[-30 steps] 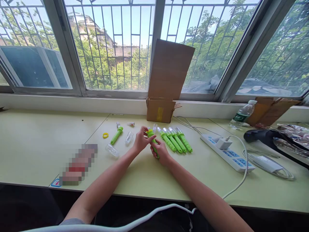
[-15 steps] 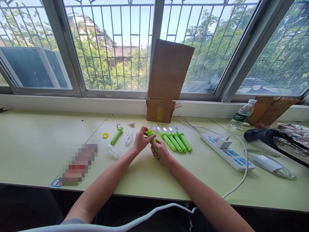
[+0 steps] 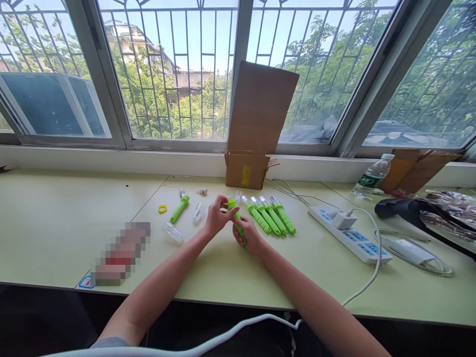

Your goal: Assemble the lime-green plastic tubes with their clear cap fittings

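Note:
My right hand [image 3: 248, 234] wraps round the lower part of a green plastic light-stick handle [image 3: 238, 221]. The fingers of my left hand [image 3: 217, 216] are closed at the handle's top end, where a bit of yellow shows, perhaps a ring. A clear piece [image 3: 238, 196] is just behind it. Right of my hands, several green sticks with clear tips [image 3: 273, 215] lie side by side. Left of them are another green stick [image 3: 180, 208], a yellow ring [image 3: 162, 209], a clear cover [image 3: 173, 232], a second clear cover [image 3: 198, 212] and a small whitish part [image 3: 202, 191].
An opened cardboard box [image 3: 245, 169] stands at the back by the window. On the right are a white power strip [image 3: 349, 234] with cables, a water bottle [image 3: 373, 176] and a black curved object [image 3: 412, 210]. A blurred-out item [image 3: 122, 255] lies front left.

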`<control>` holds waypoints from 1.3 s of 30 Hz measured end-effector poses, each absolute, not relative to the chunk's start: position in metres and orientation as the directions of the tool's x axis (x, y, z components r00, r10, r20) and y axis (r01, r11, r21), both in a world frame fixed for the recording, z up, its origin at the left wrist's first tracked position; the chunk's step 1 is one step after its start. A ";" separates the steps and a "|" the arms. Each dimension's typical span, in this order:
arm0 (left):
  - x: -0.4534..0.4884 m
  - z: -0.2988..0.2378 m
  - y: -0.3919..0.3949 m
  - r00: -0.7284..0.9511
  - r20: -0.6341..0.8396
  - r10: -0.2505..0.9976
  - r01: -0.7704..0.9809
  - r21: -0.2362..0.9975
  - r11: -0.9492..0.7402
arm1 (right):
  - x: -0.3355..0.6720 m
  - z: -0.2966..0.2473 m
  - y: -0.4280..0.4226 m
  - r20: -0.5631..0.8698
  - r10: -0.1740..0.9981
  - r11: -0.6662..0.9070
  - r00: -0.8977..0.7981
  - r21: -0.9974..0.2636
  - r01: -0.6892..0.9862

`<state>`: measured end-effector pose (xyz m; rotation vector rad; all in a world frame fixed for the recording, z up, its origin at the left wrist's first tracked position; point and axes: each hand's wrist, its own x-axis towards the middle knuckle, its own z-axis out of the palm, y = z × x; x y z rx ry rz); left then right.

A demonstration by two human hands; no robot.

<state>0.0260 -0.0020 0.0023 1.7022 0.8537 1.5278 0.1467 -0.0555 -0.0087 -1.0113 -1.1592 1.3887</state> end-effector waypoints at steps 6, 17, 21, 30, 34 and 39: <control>0.026 -0.004 0.002 0.025 0.533 0.845 -0.002 0.846 -0.534 | 0.147 -0.014 -0.052 0.164 0.986 0.168 -0.040 -0.979 0.112; 0.024 -0.002 0.001 0.017 0.603 0.798 0.036 0.797 -0.603 | 0.153 -0.016 -0.047 0.418 0.902 0.337 0.108 -0.837 0.432; 0.023 -0.003 0.003 0.035 0.588 0.808 0.081 0.804 -0.589 | 0.152 -0.019 -0.045 0.356 0.929 0.294 0.102 -0.876 0.382; 0.023 -0.004 0.004 0.037 0.593 0.804 0.098 0.799 -0.594 | 0.148 -0.015 -0.051 0.148 0.988 0.142 0.051 -0.985 0.097; 0.022 -0.003 0.003 0.053 0.590 0.806 0.099 0.800 -0.592 | 0.148 -0.014 -0.052 0.104 0.994 0.104 0.016 -0.994 0.040; 0.022 -0.002 0.003 0.068 0.584 0.809 0.086 0.804 -0.588 | 0.149 -0.014 -0.051 0.082 0.997 0.082 -0.013 -0.996 -0.024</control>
